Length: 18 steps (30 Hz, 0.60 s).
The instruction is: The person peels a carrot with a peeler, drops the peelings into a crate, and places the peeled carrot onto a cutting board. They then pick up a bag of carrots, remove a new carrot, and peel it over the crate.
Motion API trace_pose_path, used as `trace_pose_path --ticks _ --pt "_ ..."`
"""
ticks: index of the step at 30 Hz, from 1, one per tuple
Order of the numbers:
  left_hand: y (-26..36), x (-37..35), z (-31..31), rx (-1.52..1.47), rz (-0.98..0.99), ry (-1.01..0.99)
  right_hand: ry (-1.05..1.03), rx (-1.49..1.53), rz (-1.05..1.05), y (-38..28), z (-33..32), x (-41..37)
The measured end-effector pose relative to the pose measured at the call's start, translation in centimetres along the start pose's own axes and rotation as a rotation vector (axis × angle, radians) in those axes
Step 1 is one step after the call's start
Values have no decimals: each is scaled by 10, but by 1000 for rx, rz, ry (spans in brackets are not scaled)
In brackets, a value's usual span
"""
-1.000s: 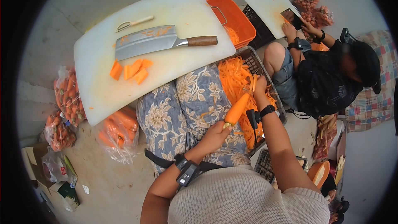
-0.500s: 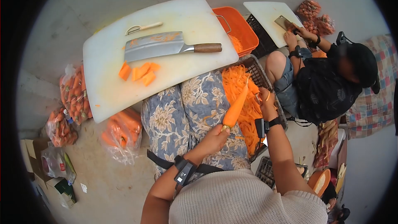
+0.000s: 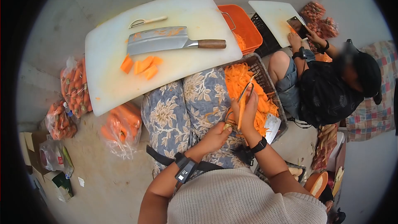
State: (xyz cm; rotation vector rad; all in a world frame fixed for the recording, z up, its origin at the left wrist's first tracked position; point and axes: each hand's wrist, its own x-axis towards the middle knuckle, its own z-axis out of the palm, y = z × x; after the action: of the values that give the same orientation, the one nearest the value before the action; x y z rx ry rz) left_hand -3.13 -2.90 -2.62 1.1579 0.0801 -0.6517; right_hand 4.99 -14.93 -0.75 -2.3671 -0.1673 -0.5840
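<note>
My left hand (image 3: pixel 216 137) is closed around the thick stem end of a carrot (image 3: pixel 241 114), which points away from me above my lap. My right hand (image 3: pixel 250 110) lies over the carrot, fingers wrapped round a peeler (image 3: pixel 248 86) whose metal loop shows beyond the fingertips. Much of the carrot is covered by that hand. Orange carrot shreds (image 3: pixel 238 78) fill a dark plastic crate (image 3: pixel 271 81) beside my right knee. On the white cutting board (image 3: pixel 107 74) rest a cleaver (image 3: pixel 159 41), a second peeler (image 3: pixel 147 21) and several carrot chunks (image 3: pixel 145 65).
An orange bin (image 3: pixel 248 33) stands behind the crate. At right, a co-worker (image 3: pixel 331 87) handles a dark blade over another white board (image 3: pixel 269 12). Bags of carrots (image 3: pixel 122 124) lie on the floor at left, near a cardboard box (image 3: pixel 31 149). A pale flat piece (image 3: pixel 272 126) sits at the crate's near end.
My right hand has moved left from over the crate onto the carrot, bringing the peeler against it. My left hand keeps its hold. The view has shifted slightly.
</note>
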Motion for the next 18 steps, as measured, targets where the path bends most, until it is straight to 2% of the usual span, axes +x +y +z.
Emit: trace_pose_path --ticks 2,9,11,13,15,17,18 --pt "-10 5 -1 46 19 14 -106 100 230 8 3 1" --pt "-12 10 -2 49 5 28 -82 15 129 30 15 9" --pt "-11 10 -4 74 1 37 -149 61 285 38 18 14" --pt "-9 11 -4 99 -3 42 -166 78 306 45 22 17" --pt "-7 10 -2 0 -55 17 -181 94 327 57 27 21" --pt "-3 7 -3 6 -69 4 -221 135 520 83 31 28" --pt "-2 7 -4 16 -81 -8 -223 134 522 96 33 32"
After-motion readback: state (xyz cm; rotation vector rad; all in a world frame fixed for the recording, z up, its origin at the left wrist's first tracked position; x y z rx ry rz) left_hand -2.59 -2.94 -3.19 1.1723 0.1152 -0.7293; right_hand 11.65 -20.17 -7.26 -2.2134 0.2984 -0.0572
